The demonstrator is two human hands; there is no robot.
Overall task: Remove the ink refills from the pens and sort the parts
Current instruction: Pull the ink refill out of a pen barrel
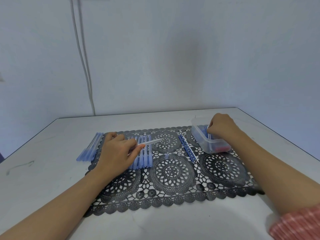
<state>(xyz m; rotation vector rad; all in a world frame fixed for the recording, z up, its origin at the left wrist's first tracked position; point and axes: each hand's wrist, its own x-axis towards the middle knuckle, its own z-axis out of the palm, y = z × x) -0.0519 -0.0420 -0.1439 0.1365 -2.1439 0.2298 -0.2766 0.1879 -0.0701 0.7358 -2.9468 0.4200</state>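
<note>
My left hand (117, 149) pinches a clear empty pen barrel (152, 142) that points right over a row of blue capped pens (143, 156) on the black lace mat (173, 174). A second bundle of blue pens (90, 148) lies at the mat's left edge. My right hand (221, 126) reaches into a clear plastic box (207, 139) at the back right, its curled fingers on thin ink refills (209, 134) inside. A few blue and white refills (188, 148) lie side by side on the mat left of the box.
A small blue cap piece (166, 155) sits on the mat near the middle. Something red (222, 149) shows through the box's near end. The white table (52, 170) meets a wall behind, with cables (83, 58) running down it at the left.
</note>
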